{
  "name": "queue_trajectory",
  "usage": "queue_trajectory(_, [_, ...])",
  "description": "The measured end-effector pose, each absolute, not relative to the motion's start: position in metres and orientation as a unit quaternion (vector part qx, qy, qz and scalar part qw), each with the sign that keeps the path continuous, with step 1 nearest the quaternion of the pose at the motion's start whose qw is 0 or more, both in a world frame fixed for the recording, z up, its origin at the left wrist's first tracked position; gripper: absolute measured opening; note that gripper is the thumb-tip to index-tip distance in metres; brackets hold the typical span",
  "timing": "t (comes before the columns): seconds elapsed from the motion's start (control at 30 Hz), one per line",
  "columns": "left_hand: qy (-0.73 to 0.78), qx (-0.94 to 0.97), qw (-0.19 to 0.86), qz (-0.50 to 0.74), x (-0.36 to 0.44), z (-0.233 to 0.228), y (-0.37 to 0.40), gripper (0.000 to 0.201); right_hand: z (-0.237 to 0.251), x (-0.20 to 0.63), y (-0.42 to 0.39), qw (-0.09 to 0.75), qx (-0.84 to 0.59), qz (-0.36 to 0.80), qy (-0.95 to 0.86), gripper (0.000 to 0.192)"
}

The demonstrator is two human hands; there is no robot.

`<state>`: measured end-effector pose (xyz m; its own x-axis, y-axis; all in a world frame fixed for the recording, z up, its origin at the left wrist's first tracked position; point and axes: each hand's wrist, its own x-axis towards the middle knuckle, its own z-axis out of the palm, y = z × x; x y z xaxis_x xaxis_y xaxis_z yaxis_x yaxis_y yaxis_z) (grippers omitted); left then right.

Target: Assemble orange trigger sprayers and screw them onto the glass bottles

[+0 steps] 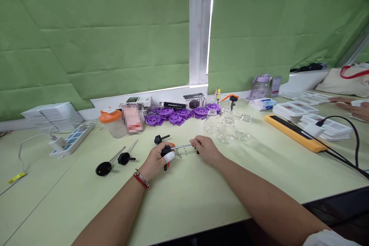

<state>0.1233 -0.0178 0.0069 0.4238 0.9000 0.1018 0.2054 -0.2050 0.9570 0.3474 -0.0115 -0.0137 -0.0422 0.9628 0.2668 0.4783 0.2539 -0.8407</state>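
Note:
My left hand [162, 157], with white tape round its thumb, is closed on the black end of a thin metal rod [181, 147]. At the rod's other end, my right hand [205, 149] pinches the tip, and a small black piece shows under its fingers. Small metal screws [185, 152] lie on the table just below the rod. Behind my left hand is a black part with a handle [161, 138]; orange and black pieces show partly beneath that hand. To the left lie a black disc on a rod [104, 168] and a black knob with a rod [124, 157].
Purple wheel-shaped plastic parts [175, 117] line the back beside an orange-lidded cup [111, 121]. Transparent jars [226, 130] stand right of them. A white power strip [73, 140] lies left, an orange one [294, 132] right. Another person's hand [357, 109] is at far right.

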Motion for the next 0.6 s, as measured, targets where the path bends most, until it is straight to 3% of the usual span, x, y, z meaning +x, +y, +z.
queue_trajectory(0.33, [0.398, 0.694, 0.481, 0.36, 0.1224, 0.0079, -0.0173, 0.028, -0.0163, 0.3485, -0.0113, 0.492, -0.487, 0.362, -0.624, 0.02])
queue_trajectory(0.6, [0.395, 0.688, 0.485, 0.369, 0.12, 0.0056, -0.0155, 0.03, -0.0176, 0.3502, -0.0098, 0.507, -0.467, 0.418, -0.591, 0.023])
